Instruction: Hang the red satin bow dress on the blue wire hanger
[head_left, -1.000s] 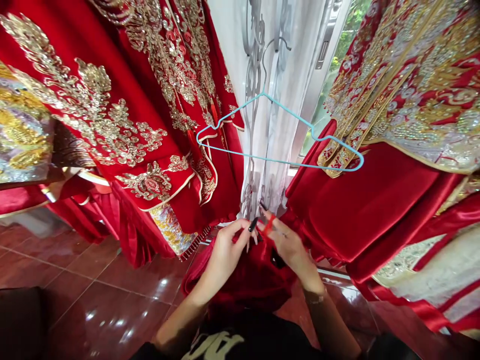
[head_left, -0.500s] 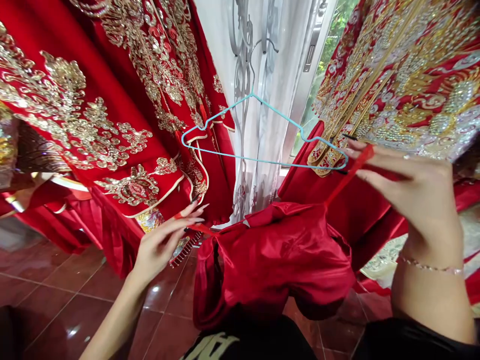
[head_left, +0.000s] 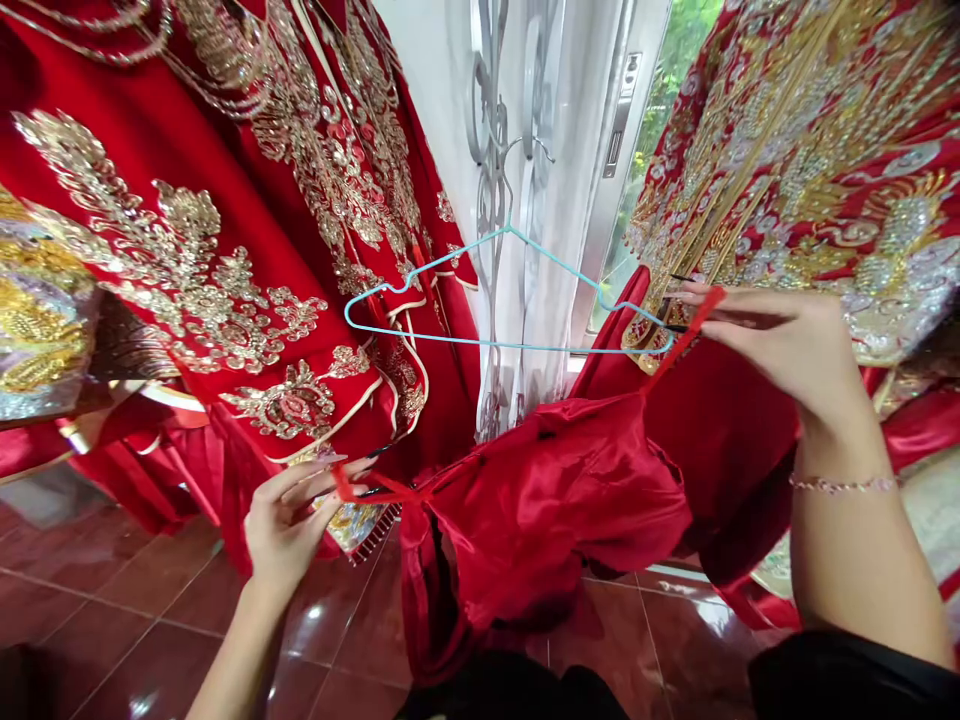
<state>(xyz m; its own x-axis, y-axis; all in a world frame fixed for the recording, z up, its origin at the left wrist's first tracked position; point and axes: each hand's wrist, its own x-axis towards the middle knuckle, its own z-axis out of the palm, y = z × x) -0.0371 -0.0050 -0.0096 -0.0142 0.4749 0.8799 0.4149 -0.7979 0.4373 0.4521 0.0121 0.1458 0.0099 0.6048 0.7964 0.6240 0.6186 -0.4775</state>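
A plain red satin garment [head_left: 555, 500] hangs stretched between my two hands by its thin red loops. My left hand [head_left: 289, 520] pinches the left loop [head_left: 371, 490] low at the left. My right hand [head_left: 780, 340] is raised at the right and pinches the right loop [head_left: 679, 345], which runs taut down to the garment. A light blue wire hanger [head_left: 495, 300] hangs empty from a metal window grille just behind the garment, its right end close to my right hand's fingertips.
Red robes with gold embroidery hang at the left [head_left: 225, 250] and at the right [head_left: 810, 170]. A sheer white curtain [head_left: 540, 200] covers the window in the middle. The floor [head_left: 150, 620] is glossy reddish-brown tile.
A second ago both hands were together low over the bunched garment. They have since spread apart, the right rising to hanger height, and the garment is now stretched out between them.
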